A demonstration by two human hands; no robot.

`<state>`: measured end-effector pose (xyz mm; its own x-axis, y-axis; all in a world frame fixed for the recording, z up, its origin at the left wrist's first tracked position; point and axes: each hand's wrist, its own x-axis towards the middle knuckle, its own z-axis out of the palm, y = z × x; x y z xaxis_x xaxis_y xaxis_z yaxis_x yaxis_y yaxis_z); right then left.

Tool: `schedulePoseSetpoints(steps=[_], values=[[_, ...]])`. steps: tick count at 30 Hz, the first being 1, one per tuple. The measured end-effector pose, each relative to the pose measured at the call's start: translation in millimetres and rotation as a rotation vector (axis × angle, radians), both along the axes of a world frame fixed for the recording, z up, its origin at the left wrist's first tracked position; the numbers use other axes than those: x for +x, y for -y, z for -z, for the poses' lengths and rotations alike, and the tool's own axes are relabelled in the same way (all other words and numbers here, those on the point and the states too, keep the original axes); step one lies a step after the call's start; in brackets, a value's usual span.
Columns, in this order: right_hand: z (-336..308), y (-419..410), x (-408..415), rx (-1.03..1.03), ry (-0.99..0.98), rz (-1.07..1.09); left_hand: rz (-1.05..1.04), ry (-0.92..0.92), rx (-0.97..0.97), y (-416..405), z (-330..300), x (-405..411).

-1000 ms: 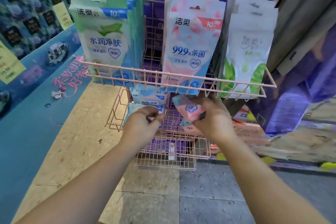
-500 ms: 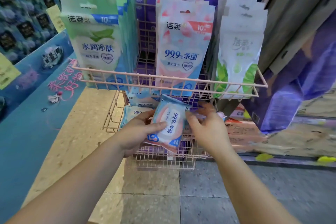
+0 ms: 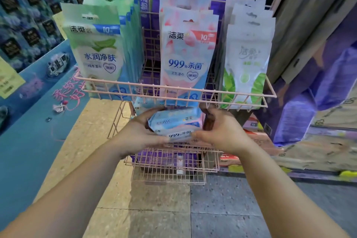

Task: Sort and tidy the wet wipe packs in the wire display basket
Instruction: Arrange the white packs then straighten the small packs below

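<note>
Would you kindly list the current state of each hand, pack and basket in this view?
left hand: grips the small packs' left end
right hand: grips their right end
small packs: stacked flat, held between both hands
upper basket: holds three upright rows of packs
lower basket: front section shows no packs

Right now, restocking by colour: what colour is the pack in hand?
Light blue and pink pack; head view.

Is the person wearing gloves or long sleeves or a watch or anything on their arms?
No. The left hand and right hand are bare, with no gloves or rings showing. Both forearms are uncovered right down to the bottom of the picture, so no sleeve is in view, and neither wrist has a watch or bracelet.
</note>
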<state>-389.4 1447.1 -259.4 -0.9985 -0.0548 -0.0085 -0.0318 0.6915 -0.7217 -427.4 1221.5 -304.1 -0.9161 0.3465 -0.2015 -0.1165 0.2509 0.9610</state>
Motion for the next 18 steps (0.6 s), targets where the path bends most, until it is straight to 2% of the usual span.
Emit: schedulePoseSetpoints(steps=[2,4,7,8,10,12,14,18], values=[[-2.1,3.5,-9.1,0.193,0.049,0.055,-0.098,-0.014,-0.017,-10.6,5.7,0.8],[-2.6,-2.4,-16.3,0.333,0.181,0.121,-0.229,-0.022,-0.039,-25.6,15.1,-1.4],[-0.1,-34.7,-12.2,0.2,0.317,0.192,-0.336,-0.054,-0.132,-44.5,28.4,-8.6],[2.2,-44.2,-7.3,0.215,0.309,0.154,-0.349,-0.066,-0.159,-48.7,29.3,-10.0],[19.6,-52.3,3.1,0.37,0.316,0.124,-0.341,-0.088,-0.203,-55.4,29.6,-15.5],[44.3,-45.4,8.7,0.36,0.256,0.256,-0.308,-0.113,-0.258,-61.7,25.5,-18.5],[62.2,-40.3,7.9,0.271,0.1,0.359,-0.308,-0.12,-0.286,-66.0,22.7,-18.6],[69.7,-56.2,11.9,0.084,-0.064,0.34,-0.378,-0.056,-0.238,-62.4,22.2,-16.0]])
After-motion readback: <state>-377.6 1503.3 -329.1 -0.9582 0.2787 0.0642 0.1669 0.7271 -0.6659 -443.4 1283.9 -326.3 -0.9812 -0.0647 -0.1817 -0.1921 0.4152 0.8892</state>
